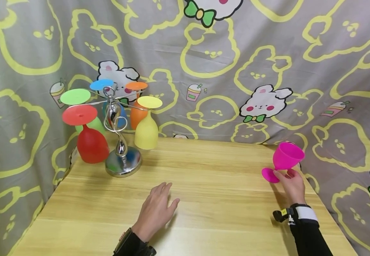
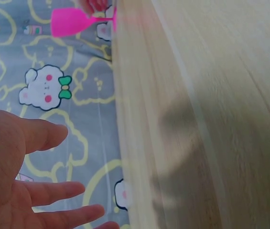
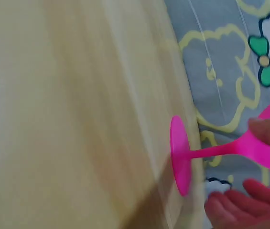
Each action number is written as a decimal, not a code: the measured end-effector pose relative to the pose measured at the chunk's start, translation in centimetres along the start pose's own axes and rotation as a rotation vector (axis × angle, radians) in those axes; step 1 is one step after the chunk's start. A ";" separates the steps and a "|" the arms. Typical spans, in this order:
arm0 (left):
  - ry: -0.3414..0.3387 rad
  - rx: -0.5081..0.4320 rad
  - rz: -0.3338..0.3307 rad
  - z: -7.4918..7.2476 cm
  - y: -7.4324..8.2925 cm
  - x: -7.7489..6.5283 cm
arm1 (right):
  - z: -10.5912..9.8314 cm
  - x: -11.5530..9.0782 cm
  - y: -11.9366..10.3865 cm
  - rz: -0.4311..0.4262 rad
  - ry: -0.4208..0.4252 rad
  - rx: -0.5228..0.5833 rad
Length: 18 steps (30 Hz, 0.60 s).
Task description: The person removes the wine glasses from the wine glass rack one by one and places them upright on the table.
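Left-side goblets: a green goblet, then a red goblet, hang upside down by their feet at the upper left of the frame.
Chrome stand: left of centre, with a blue goblet, an orange goblet and a yellow goblet hanging too.
Left hand: lower centre, over the table, fingers apart, holding nothing; best kept clear of the stand.
Pink goblet: right of the frame, bowl up; its foot looks to be on the table.
Right hand: thumb at the lower bowl, the other fingertips in the right wrist view clear of it; whether it clamps the goblet I cannot tell.
Good handling: probably a light pinch at the stem, foot level, bowl unsqueezed.
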State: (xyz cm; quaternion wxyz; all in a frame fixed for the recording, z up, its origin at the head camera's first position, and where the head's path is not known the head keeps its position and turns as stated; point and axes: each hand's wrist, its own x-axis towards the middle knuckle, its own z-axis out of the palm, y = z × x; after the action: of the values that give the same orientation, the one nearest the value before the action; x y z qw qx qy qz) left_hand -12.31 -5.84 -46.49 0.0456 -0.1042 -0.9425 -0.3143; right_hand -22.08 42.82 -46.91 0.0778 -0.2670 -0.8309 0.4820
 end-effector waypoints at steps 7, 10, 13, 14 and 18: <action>0.007 0.012 0.000 0.1 0.0 0.2 | -0.1 -5.2 -0.4 -0.072 0.117 0.040; 0.012 0.025 0.003 0.2 0.0 0.3 | 0.9 -7.7 -0.9 -0.157 0.202 0.082; 0.012 0.040 0.007 0.2 0.1 0.5 | 2.6 -10.2 -1.7 -0.251 0.254 0.108; 0.011 0.043 0.010 0.3 0.2 0.5 | 3.2 -10.9 -1.9 -0.289 0.250 0.112; 0.004 0.051 0.018 0.6 0.3 0.8 | 5.6 -13.4 -3.2 -0.429 0.165 0.056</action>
State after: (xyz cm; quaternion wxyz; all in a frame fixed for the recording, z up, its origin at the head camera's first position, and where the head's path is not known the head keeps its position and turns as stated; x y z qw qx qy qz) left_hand -13.01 -5.08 -46.65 0.0531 -0.1107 -0.9491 -0.2901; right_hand -14.07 30.40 -45.43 0.2534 -0.1206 -0.8458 0.4537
